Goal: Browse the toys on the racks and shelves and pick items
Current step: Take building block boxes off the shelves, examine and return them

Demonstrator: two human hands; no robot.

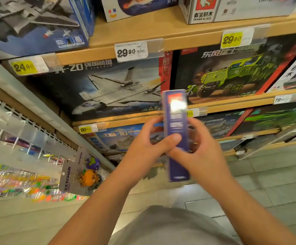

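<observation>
From the head camera I see both hands out in front of the wooden toy shelves (136, 35), holding a tall, thin purple cardboard box (177, 131) up on its end, seen edge-on. My left hand (143, 147) has its thumb pressed on the near edge of the box, and its fingers curl round the far side, so that grip is holding the box. My right hand (202, 149) has its fingers curled round the other side, so that grip is holding the box too. The box is up in the air, in front of the shelves, not resting on anything. It looks blurry, so I think it is being turned, and that is where things could go wrong. The box is thin and looks shiny, and I only hold its lower half, so the top could tip over and slip out onto the pale tiled floor (267, 174). If I swing it too far, I think it could bump the big dark box with the grey jet plane (111, 89) or the big box with the green truck (232, 75) behind it. The little orange and purple keychain toys on cards (83, 172) hang well off to the left, so I think they are safe.
</observation>
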